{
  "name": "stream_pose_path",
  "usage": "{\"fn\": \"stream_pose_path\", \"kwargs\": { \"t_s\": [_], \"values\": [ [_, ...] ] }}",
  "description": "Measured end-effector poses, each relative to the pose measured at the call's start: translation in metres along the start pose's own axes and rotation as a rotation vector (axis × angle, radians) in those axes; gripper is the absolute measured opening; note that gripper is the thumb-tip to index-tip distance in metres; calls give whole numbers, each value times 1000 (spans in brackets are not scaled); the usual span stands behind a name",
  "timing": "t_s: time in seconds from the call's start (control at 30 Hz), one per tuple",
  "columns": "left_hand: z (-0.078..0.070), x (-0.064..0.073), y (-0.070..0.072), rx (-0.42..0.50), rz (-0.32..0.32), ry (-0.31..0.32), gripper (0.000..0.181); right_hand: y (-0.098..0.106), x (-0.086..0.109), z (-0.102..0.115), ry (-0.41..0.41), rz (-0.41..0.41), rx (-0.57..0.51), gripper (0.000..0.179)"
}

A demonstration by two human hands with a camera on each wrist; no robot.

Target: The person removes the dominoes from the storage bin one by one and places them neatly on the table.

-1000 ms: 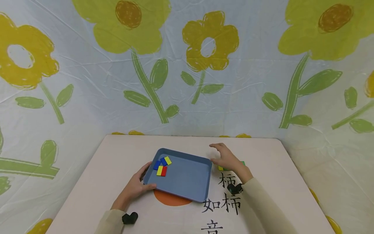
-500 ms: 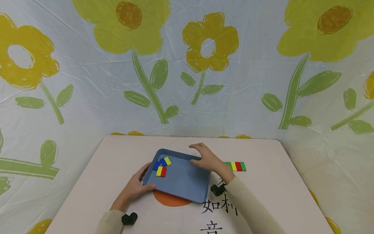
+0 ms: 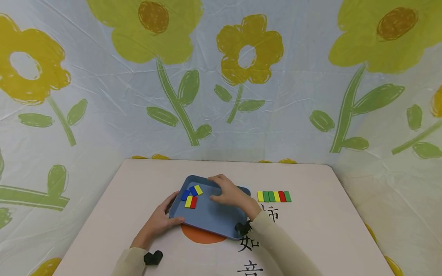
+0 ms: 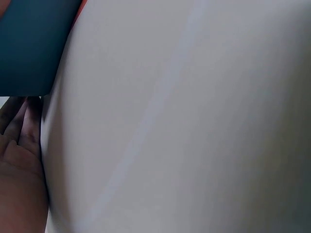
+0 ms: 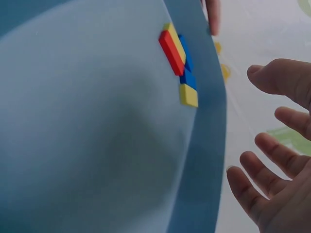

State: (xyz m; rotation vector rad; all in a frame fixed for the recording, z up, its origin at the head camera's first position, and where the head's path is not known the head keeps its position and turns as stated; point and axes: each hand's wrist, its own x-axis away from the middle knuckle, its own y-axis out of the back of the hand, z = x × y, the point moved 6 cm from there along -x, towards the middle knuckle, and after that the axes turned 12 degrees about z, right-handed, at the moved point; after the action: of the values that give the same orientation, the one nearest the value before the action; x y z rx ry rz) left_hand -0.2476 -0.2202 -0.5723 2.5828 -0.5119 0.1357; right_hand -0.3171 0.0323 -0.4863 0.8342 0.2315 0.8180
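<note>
A blue-grey tray (image 3: 203,219) lies slightly turned on the table. My left hand (image 3: 160,220) grips its left front corner, thumb along the front edge and fingers against the left side; in the left wrist view the fingers are partly hidden by the tray (image 4: 29,48). Towards the tray's left end lie several small tiles: a red tile (image 3: 193,202), two yellow ones and two blue ones. My right hand (image 3: 231,193) hovers over the tray's far right part, fingers spread and thumb apart, holding nothing. In the right wrist view it is clear of the red tile (image 5: 171,53).
Right of the tray, a row of yellow, green and red tiles (image 3: 274,196) lies side by side on the pale table (image 3: 317,222). An orange printed shape (image 3: 203,234) and black characters mark the tabletop. A flower-printed cloth (image 3: 290,115) encloses the back and sides.
My right hand has moved left from near the tile row to over the tray, uncovering the row. The left hand and the tray have stayed put.
</note>
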Motion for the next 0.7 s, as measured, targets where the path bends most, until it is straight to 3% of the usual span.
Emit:
{"fn": "stream_pose_path", "kwargs": {
  "t_s": [0.27,0.7],
  "values": [
    [-2,-1,3,-1,-6,-7,99,-17,-21,4,-2,47,-14,66],
    [0,1,0,17,2,-12,97,-41,-52,-7,-14,80,54,65]
  ]
}}
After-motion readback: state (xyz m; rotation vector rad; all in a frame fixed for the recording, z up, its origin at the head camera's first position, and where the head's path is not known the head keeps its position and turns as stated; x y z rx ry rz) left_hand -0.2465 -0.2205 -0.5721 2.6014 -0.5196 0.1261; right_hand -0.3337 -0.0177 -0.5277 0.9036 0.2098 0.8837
